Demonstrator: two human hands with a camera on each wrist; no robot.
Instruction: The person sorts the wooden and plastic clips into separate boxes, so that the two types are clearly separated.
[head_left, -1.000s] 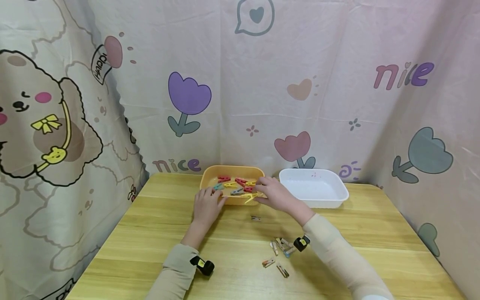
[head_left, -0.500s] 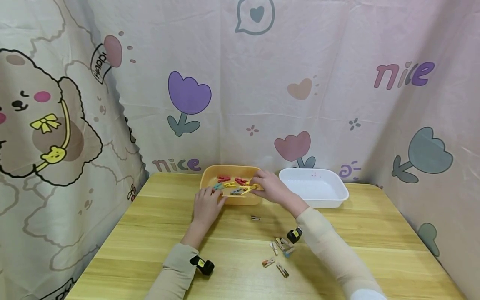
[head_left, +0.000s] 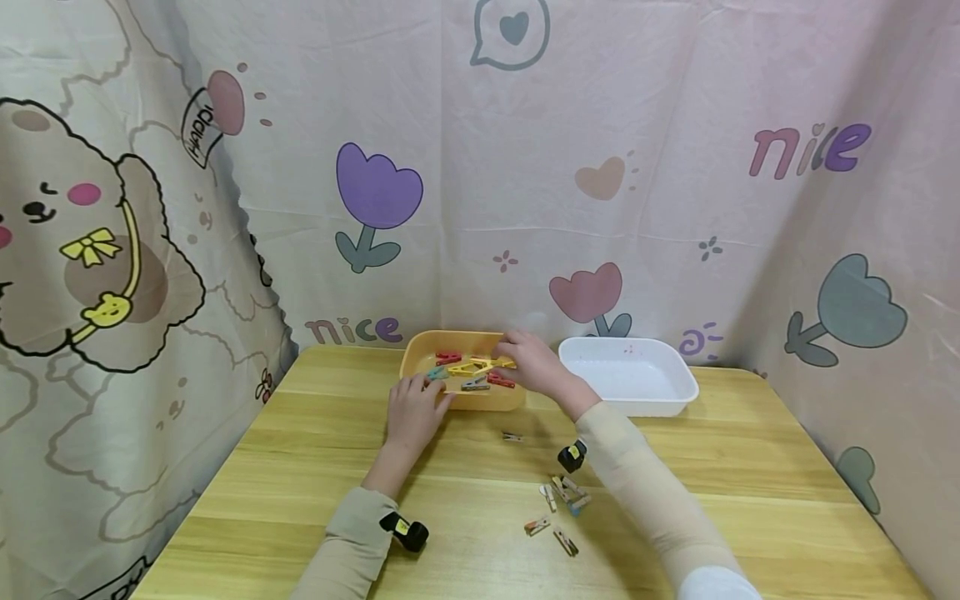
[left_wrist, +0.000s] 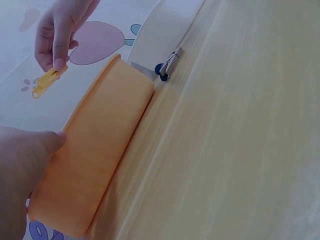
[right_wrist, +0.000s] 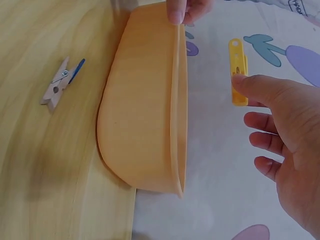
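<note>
My left hand [head_left: 415, 412] grips the near left rim of an orange plastic basin [right_wrist: 140, 100], its thumb [left_wrist: 56, 141] lying at the edge. Over the basin's right side, my right hand [head_left: 534, 367] pinches a yellow plastic clothespin [right_wrist: 238, 70] between thumb and forefinger, the other fingers loosely bent. In the wrist views this clothespin is above the rim. Inside the basin lie red clothespins [head_left: 448, 357], a teal clothespin [head_left: 437, 372], a grey-blue clothespin [head_left: 475, 384] and more yellow ones, partly covered by the held one in the head view.
A white basin [head_left: 645, 407] stands right of the orange one. One wooden clothespin [head_left: 512, 437] lies in front of the orange basin. Several more wooden clothespins [head_left: 562, 542] are scattered nearer on the wooden table [head_left: 300, 483]. A printed curtain [head_left: 480, 167] hangs behind and beside the table.
My right hand has moved left and slightly back over the orange basin, carrying the yellow clothespin from its near right edge. My left hand has stayed at the rim.
</note>
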